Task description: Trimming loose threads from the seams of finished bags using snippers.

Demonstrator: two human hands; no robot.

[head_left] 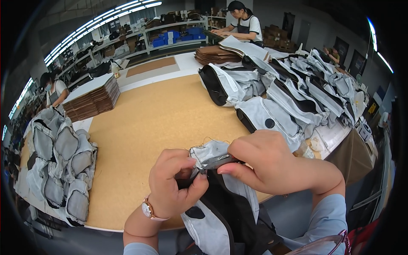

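A half-sewn grey and black fabric bag (208, 225) hangs from my hands at the table's near edge, its pale inner side showing. My left hand (172, 182) pinches one corner of its upper end between thumb and fingers. My right hand (272, 163) is closed on the same end from the other side. Between the hands, a pale flap (208, 151) with a dark edge and loose threads stands up. A dark grey narrow piece runs under my right fingers; I cannot make out whether it is bag edging or a small tool.
A tan board (140, 127) covers the worktable. Several similar grey bags (297, 100) are heaped at the right, and another pile (59, 165) lies at the left. Stacked brown sheets (95, 100) stand at the far left. People work beyond the table, near shelves with blue bins (172, 37).
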